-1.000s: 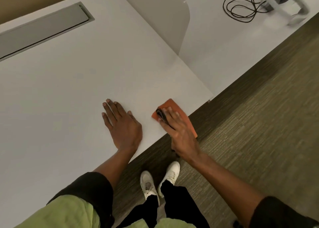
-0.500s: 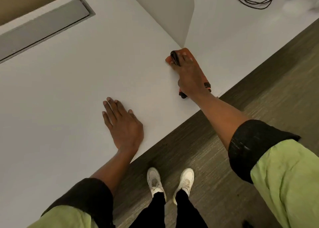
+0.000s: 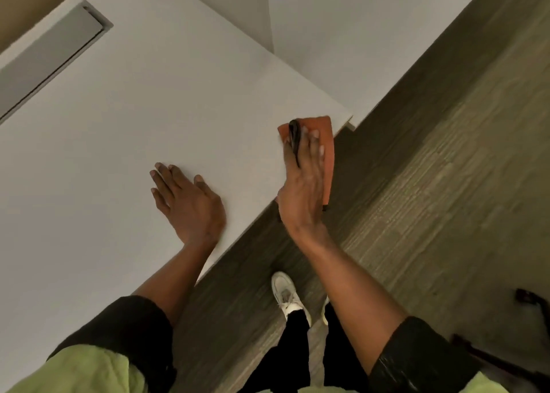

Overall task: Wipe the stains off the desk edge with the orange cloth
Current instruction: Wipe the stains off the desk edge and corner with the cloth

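The orange cloth [image 3: 324, 138] lies folded over the front edge of the white desk [image 3: 143, 118], close to the desk's right corner. My right hand [image 3: 303, 184] presses flat on the cloth, fingers pointing away from me, with a black marker [image 3: 295, 139] held between the fingers. My left hand [image 3: 187, 202] rests palm down on the desk top, fingers spread, a hand's width left of the cloth. No stain is visible on the edge around the cloth.
A grey cable flap [image 3: 50, 56] is set into the desk at the far left. A second white desk [image 3: 372, 35] adjoins behind a grey divider [image 3: 238, 8]. Carpet floor [image 3: 416, 184] and my white shoes [image 3: 287, 294] lie below the edge; a dark chair part [image 3: 529, 303] is at lower right.
My right hand slid the cloth away along the desk edge toward the divider, then back toward me to the near corner. My left hand stayed planted.
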Demonstrator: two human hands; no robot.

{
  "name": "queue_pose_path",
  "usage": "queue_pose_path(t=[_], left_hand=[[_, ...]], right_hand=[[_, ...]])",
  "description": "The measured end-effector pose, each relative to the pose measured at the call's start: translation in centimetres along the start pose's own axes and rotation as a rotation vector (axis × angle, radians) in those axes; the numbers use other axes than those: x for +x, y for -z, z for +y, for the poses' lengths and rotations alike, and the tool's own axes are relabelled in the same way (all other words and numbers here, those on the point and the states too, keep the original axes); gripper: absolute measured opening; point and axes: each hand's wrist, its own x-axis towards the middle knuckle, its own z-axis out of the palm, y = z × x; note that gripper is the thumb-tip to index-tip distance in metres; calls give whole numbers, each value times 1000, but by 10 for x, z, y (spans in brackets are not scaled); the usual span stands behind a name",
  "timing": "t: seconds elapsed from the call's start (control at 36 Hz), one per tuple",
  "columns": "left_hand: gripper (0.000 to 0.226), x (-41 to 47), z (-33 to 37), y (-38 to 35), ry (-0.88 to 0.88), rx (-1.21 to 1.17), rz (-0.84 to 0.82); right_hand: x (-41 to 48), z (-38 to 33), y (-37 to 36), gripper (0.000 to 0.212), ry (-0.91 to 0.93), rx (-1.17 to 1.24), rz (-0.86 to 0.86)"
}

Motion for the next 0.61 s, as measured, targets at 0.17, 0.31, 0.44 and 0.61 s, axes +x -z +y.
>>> queue_pose_path(t=[0.17, 0.31, 0.44, 0.61], left_hand=[[67, 1, -2, -1, 2, 5, -28], [74, -2, 10, 1, -1, -15, -80], [72, -7, 35, 3, -156, -130, -74], [54, -2, 69, 3, -387, -156, -124]], right_hand=[[-82, -24, -21, 122, -151, 165, -44], [-118, -44, -25, 95, -283, 626, -38], [-71, -36, -15, 80, -497, 877, 84], [-36, -16, -7, 75, -550, 916, 144]])
